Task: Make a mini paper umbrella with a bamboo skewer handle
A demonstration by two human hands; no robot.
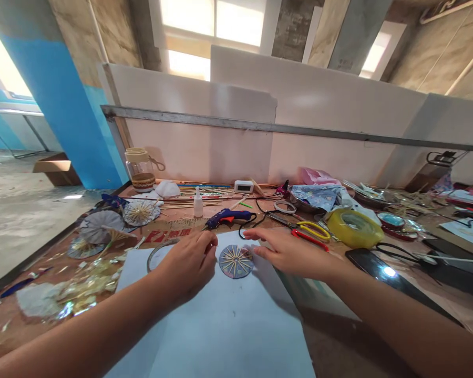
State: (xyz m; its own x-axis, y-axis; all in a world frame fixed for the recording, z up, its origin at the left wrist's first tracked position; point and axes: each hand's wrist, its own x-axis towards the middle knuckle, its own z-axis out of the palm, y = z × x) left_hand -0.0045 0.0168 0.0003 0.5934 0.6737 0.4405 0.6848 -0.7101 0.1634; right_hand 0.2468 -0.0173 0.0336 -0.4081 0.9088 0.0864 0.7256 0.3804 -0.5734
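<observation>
A small round disc (pixel 236 270) with thin pale sticks spread like spokes lies on a white sheet of paper (pixel 220 331). My right hand (pixel 281 251) is open at the disc's right side, with fingers stretched out and fingertips at its edge. On the left, my left hand (pixel 195 257) is closed, its fingers curled together beside the disc. Whatever its fingers hold, if anything, is hidden. Just beyond the hands lies a blue glue gun (pixel 230 216) with an orange trigger. Partly behind my left wrist is a ring-shaped roll (pixel 157 255).
A small white bottle (pixel 197 203) stands behind the glue gun. To the right are scissors (pixel 309 236), a yellow tape roll (pixel 355 228) and a black phone (pixel 390 273). Finished-looking spoked discs (pixel 141 211) and shiny scraps (pixel 90 278) lie left. A jar (pixel 140 170) stands at the back.
</observation>
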